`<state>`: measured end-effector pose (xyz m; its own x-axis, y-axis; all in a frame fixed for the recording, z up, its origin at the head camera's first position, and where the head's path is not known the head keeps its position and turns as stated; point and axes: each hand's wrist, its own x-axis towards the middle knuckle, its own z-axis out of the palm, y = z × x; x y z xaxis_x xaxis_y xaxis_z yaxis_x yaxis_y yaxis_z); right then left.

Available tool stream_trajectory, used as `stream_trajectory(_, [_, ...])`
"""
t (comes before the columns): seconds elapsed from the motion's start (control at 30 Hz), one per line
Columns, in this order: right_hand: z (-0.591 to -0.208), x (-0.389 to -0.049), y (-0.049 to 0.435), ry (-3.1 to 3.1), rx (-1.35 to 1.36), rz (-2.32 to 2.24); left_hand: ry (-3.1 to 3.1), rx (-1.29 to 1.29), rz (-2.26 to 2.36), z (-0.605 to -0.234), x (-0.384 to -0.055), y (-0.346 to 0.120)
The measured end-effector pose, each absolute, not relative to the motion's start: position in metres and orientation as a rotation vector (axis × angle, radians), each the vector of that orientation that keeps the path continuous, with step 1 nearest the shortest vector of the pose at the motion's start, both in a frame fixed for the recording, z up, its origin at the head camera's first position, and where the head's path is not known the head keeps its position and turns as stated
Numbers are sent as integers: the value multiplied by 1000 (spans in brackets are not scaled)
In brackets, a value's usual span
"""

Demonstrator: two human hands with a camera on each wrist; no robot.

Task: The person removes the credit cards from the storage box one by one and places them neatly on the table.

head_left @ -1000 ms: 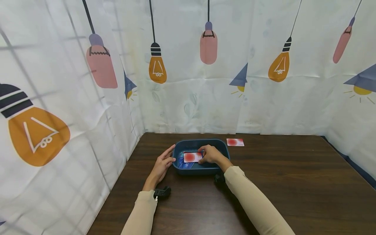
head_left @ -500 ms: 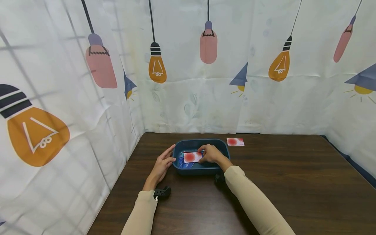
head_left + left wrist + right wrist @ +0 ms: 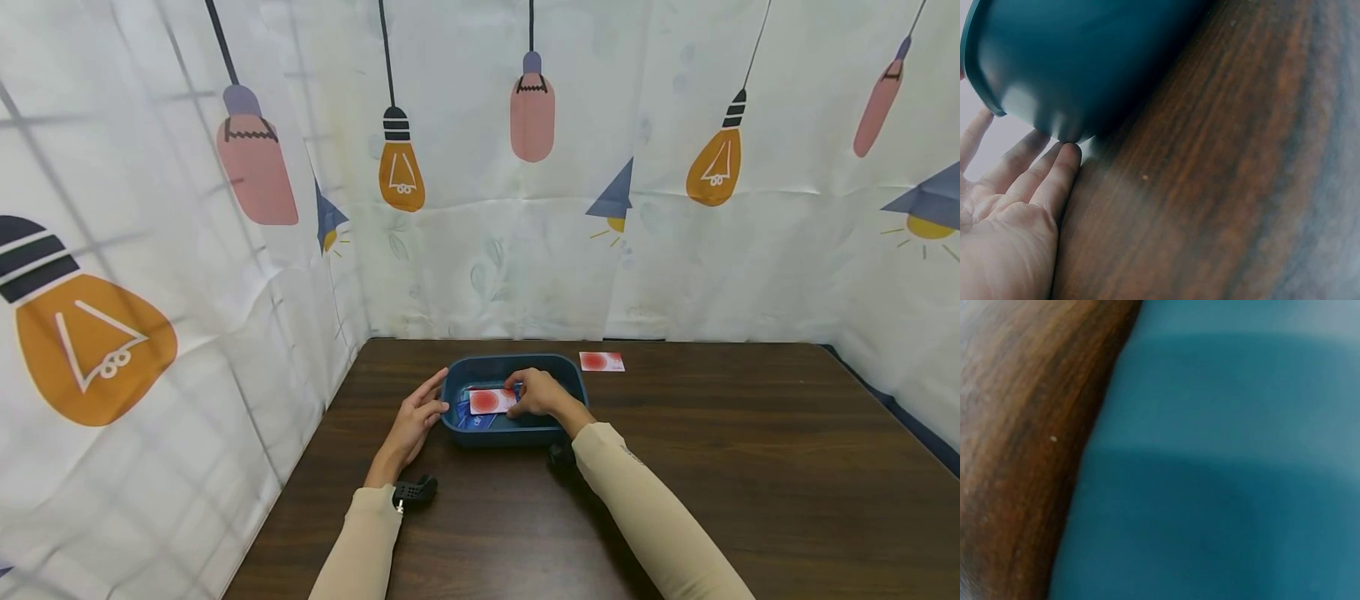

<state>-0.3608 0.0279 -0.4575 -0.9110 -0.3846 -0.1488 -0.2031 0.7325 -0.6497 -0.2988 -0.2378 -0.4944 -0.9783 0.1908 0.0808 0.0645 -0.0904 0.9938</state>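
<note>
A dark blue plastic bin [image 3: 517,437] stands on the table. Inside it, several blue cards [image 3: 474,420] lie beneath a white card with a red round print [image 3: 483,402]. My right hand [image 3: 542,393] reaches into the bin and pinches this card at its right end, thumb and fingers bent. With fingers extended, my left hand [image 3: 415,421] touches the bin's left end; its fingertips [image 3: 1070,153] meet the outer wall [image 3: 1085,69] in the left wrist view. Only the bin's side [image 3: 1222,506] and wood fill the right wrist view, so the right hand is hidden there.
A second red-and-white card [image 3: 602,362] lies flat on the brown wooden table [image 3: 712,450], just right of the bin's far corner. A white curtain printed with light bulbs [image 3: 480,250] hangs along the back and sides. Black straps [image 3: 415,490] are at the wrists.
</note>
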Motion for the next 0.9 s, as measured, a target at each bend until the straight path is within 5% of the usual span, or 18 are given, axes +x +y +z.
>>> stream_trajectory(0.9, [-454,-361,30,2692,-528,-1017,2047,283,2252,-494,-299,-238])
